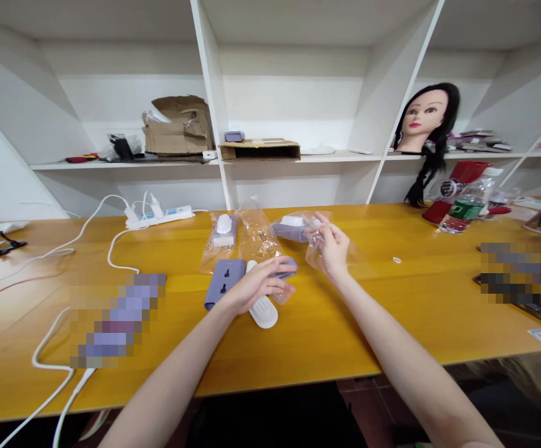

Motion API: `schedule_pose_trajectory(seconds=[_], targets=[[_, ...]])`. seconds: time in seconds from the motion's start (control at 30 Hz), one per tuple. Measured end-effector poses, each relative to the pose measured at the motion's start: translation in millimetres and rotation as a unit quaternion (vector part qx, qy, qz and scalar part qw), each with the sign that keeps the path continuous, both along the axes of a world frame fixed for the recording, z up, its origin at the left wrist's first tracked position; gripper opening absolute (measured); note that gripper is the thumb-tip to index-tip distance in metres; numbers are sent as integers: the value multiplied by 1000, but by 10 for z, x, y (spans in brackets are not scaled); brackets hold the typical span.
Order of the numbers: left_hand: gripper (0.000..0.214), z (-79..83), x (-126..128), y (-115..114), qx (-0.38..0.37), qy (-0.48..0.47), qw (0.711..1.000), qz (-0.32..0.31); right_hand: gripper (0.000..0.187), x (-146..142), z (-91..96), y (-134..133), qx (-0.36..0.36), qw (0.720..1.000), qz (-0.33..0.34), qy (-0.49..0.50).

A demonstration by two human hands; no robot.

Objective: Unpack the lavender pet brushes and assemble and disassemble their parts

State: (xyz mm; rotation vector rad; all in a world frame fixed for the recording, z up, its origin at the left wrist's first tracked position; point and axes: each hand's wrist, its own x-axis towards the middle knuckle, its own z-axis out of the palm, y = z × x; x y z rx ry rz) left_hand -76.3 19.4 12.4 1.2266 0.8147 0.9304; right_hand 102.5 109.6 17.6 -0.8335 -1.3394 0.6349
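My right hand (333,247) pinches a clear plastic bag (317,252) between thumb and fingers. Inside or against that bag is a purple piece with a white top (289,229). My left hand (261,285) is open, its fingers stretched over a small purple part (287,269) and a white oval piece (264,312); whether it touches them I cannot tell. Left of it lies a flat purple case with dark cut-outs (227,281). Behind, another clear bag (255,231) lies crumpled, beside a bagged purple and white piece (224,231).
A white power strip (160,216) with plugs and cables stands at the back left. A blurred-out phone-like object (123,317) lies left. A water bottle (467,205) stands right, near a red appliance (447,186). Shelves hold cardboard boxes (179,127) and a mannequin head (425,118).
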Motion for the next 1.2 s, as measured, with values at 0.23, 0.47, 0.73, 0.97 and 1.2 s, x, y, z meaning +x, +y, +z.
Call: schedule_pose_trajectory(seconds=[0.23, 0.47, 0.73, 0.97, 1.2], targets=[[57, -65, -39, 102, -49, -64, 995, -58, 25, -85, 219, -231, 40, 987, 50, 149], [66, -24, -90, 109, -93, -147, 982, -78, 28, -71, 344, -601, 119, 992, 20, 29], [70, 13, -58, 64, -126, -306, 940, 77, 18, -362, 93, -1103, 360, 892, 203, -182], [35, 103, -96, 123, -135, -365, 883, 263, 19, -344, -135, -999, 482, 769, 111, -405], [22, 26, -231, 206, -25, -437, 838, 325, 26, -297, -207, -857, 422, 814, 6, -398]])
